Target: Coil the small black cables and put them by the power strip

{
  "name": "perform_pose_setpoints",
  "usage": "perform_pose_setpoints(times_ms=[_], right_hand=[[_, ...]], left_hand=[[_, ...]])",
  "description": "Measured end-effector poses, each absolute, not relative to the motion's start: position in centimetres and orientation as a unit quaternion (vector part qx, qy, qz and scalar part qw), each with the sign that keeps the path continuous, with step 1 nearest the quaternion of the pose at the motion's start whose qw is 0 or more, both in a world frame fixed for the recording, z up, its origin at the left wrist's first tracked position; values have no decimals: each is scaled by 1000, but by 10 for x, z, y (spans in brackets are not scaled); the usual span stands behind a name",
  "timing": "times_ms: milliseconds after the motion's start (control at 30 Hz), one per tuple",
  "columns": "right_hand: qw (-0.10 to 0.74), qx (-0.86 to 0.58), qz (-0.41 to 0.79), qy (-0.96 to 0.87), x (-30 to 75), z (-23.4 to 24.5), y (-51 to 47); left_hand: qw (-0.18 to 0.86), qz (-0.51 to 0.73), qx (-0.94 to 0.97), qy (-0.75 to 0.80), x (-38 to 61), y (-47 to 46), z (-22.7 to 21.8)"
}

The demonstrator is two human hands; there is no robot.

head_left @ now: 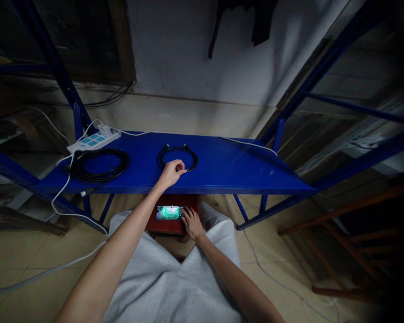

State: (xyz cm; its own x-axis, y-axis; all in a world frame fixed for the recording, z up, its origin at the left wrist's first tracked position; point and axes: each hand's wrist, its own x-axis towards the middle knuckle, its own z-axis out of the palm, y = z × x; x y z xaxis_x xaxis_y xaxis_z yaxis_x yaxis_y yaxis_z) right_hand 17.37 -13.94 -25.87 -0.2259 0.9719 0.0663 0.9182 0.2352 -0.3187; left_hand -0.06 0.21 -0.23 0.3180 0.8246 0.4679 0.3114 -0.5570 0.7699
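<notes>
On the blue shelf lies a short black cable, bent into a loop with its two plug ends at the far side. My left hand is at the loop's near edge, thumb and fingers pinched together on the cable. Lower down, a phone with a lit green screen rests on a small red stool between my knees. My right hand lies over the phone's right end, fingers stretched out and somewhat apart, fingertips touching it.
A larger coil of black cable sits on the shelf's left, beside a white power strip with plugs in it. White cords run along the shelf's back and down its left side. Blue posts stand at the sides; a wooden chair is at right.
</notes>
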Motion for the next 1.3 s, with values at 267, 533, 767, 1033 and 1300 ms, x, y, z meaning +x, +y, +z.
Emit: perform_pose_setpoints(times_ms=[267,533,767,1033,1300], right_hand=[[122,-608,112,-777,175,-259,-139],[117,-613,111,-773,175,-257,-138],[108,-616,110,-773,173,-257,-137],[112,-612,110,-775,173,-254,-138],[106,-616,111,-772,172,-256,-137]], left_hand=[[286,448,759,376,-1,0,1],[291,447,753,385,0,-4,6],[288,445,755,387,0,-5,7],[283,448,758,380,-1,-4,6],[287,445,758,381,-2,-4,6]])
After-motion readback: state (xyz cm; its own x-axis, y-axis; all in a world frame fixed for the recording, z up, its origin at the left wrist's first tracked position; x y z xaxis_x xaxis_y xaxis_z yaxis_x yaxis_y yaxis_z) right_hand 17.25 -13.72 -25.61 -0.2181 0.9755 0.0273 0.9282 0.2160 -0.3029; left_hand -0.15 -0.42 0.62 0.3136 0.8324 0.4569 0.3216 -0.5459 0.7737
